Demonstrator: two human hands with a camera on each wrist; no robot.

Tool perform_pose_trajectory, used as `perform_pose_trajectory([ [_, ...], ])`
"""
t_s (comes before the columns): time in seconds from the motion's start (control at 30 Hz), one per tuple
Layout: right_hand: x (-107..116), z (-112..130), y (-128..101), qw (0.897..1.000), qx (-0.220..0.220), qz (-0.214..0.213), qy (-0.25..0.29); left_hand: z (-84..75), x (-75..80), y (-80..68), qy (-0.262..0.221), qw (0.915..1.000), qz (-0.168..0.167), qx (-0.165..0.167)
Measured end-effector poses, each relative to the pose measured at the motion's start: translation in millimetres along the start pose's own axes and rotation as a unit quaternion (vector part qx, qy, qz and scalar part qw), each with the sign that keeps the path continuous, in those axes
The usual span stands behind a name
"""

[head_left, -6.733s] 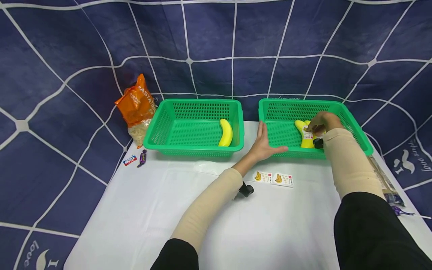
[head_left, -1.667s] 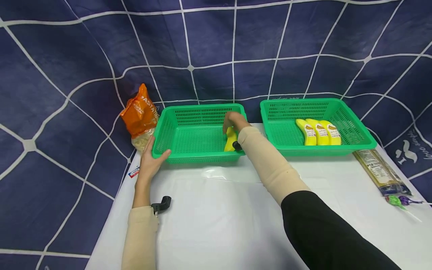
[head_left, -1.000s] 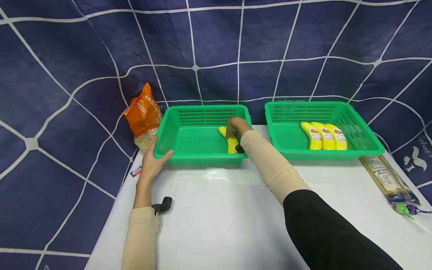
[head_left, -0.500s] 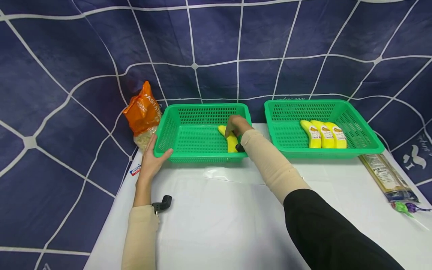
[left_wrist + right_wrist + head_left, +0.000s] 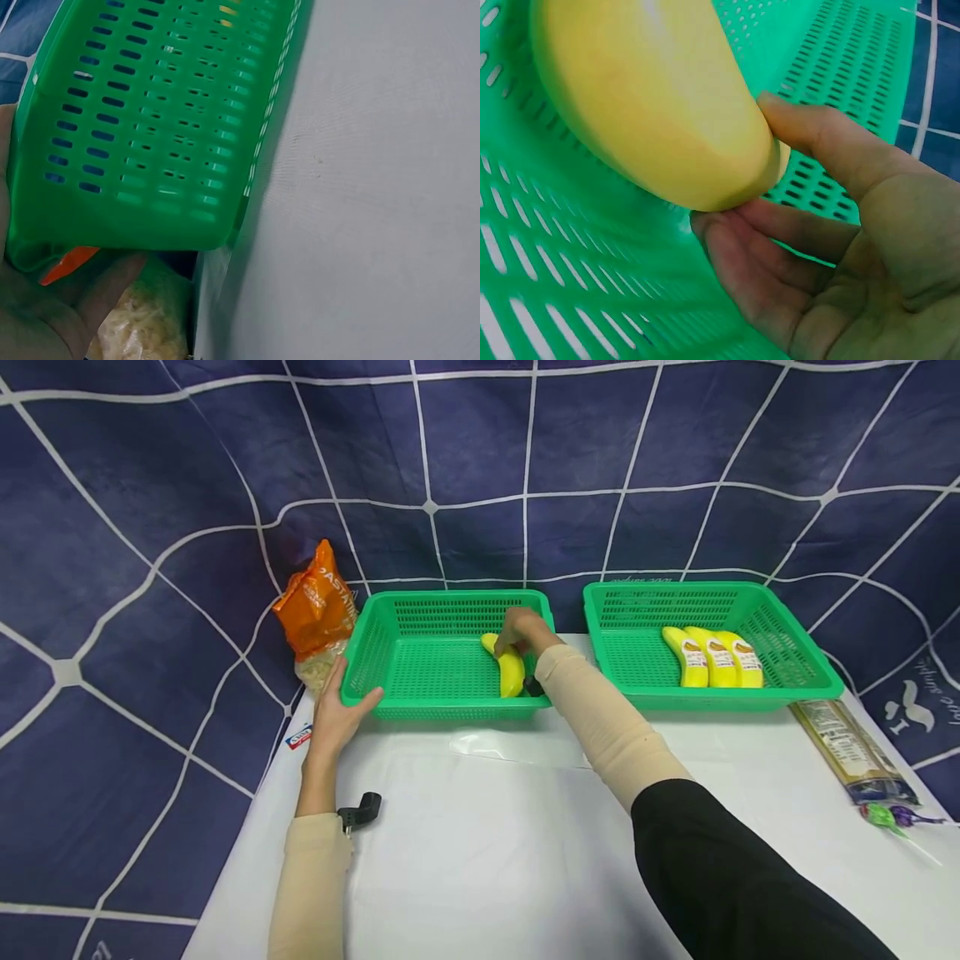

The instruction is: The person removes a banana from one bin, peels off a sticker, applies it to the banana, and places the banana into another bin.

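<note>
Nearest me on the white table (image 5: 480, 860) I see a small black clip-like piece (image 5: 360, 811) lying just beside my left sleeve. My left hand (image 5: 337, 714) rests on the front left corner of the left green basket (image 5: 438, 610), palm against the outer wall and thumb hooked over the rim; in the left wrist view the fingers (image 5: 82, 311) lie fairly straight under that corner, so the hand braces the basket rather than closing round it. Further in, my right hand (image 5: 525, 631) reaches over the basket's right side and holds the plain yellow banana (image 5: 510, 667), which lies on the basket floor near the right wall. The right wrist view shows the thumb (image 5: 817, 142) and curled fingers (image 5: 750, 255) pinching the banana's end between them. To the right, apart from this basket, the second green basket (image 5: 817, 672) holds three labelled bananas (image 5: 712, 656) side by side. An orange pasta bag (image 5: 315, 610) leans at the far left, and a long clear packet (image 5: 851, 752) lies at the right edge.
</note>
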State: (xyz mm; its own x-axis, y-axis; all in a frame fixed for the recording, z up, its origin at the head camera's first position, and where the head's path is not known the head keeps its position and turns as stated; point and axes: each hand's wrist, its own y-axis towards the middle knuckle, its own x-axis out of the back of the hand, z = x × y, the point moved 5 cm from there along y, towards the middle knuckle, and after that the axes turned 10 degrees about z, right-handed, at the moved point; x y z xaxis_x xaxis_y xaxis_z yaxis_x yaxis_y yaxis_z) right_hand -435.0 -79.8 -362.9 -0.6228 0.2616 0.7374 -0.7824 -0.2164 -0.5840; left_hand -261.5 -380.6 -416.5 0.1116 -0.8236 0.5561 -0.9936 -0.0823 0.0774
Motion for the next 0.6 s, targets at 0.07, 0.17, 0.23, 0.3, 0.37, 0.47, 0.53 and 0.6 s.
perform_pose_trajectory([
  [0.07, 3.9, 1.5, -4.0, 1.000, 0.010, -0.011, -0.011, -0.4, -1.0, -0.1, 0.003, 1.0000, -0.007, 0.004],
  [0.17, 9.9, 5.2, -11.8, 0.999, 0.027, -0.030, -0.027, -0.9, -2.1, -0.7, 0.006, 0.9997, -0.019, 0.011],
  [0.23, 13.3, 7.2, -17.2, 0.998, 0.035, -0.039, -0.038, -1.2, -2.5, -0.8, 0.005, 0.9994, -0.032, 0.012],
  [0.3, 16.6, 8.9, -25.3, 0.997, 0.042, -0.048, -0.035, -2.6, -2.7, -1.3, 0.002, 0.9991, -0.042, 0.011],
  [0.37, 20.7, 9.7, -33.6, 0.996, 0.048, -0.064, -0.032, -4.3, -3.2, -1.9, -0.004, 0.9986, -0.051, 0.009],
  [0.47, 28.1, 10.5, -47.6, 0.993, 0.061, -0.093, -0.031, -5.5, -3.8, -3.2, -0.010, 0.9979, -0.063, 0.011],
  [0.53, 32.2, 10.4, -58.2, 0.992, 0.070, -0.105, -0.027, -5.6, -4.2, -4.0, -0.013, 0.9975, -0.069, 0.012],
  [0.6, 35.0, 9.9, -68.6, 0.991, 0.077, -0.107, -0.021, -4.2, -4.1, -4.5, -0.015, 0.9971, -0.073, 0.016],
])
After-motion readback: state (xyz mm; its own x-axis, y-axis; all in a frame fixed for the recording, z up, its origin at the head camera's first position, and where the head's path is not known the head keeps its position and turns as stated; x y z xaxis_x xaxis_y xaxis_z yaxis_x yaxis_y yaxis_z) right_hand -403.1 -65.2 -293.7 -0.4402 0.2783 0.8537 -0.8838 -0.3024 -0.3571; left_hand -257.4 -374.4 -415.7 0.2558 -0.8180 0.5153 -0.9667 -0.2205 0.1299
